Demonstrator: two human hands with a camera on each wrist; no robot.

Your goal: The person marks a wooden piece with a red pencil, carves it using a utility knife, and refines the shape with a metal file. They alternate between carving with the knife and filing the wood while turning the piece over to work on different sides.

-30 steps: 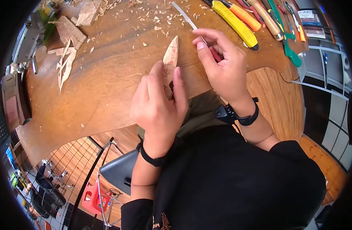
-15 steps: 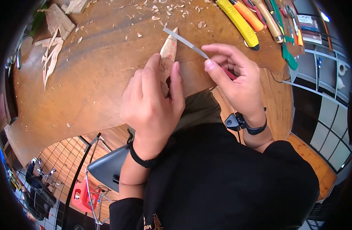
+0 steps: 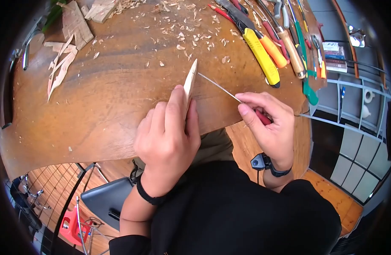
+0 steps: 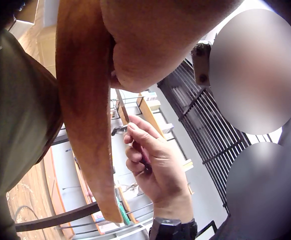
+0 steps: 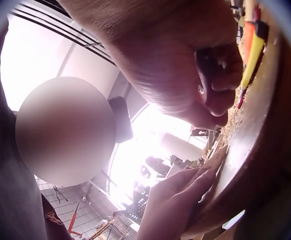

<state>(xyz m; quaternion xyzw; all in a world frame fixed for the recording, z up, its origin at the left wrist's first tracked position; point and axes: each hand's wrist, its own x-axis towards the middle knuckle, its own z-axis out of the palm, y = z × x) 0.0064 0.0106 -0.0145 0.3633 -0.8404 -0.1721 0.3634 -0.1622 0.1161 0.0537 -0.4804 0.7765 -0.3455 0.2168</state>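
My left hand [image 3: 165, 131] grips a pale, carved piece of wood [image 3: 190, 80] that tapers to a point, over the near edge of the wooden table [image 3: 97, 123]. It stands on its narrow side, point facing away from me. The right hand [image 3: 270, 123] holds a slim metal file [image 3: 218, 87] by its red handle [image 3: 263, 117], thumb and forefinger near the base of the blade. In the head view the file's tip lies right beside the wood's pointed end. The right wrist view shows the dark handle [image 5: 205, 67] within curled fingers.
Wood shavings [image 3: 182, 32] litter the far part of the table. Offcuts [image 3: 76, 25] and split slivers [image 3: 61, 63] lie at the left. To the right are a yellow-handled cutter [image 3: 263, 59], an orange handle [image 3: 274, 51], a wooden-handled tool [image 3: 293, 55] and several other tools.
The left hand has turned the wood from its marked flat face onto its narrow side. The right hand first drew the file back over the wood, then moved its tip to the wood's right side.
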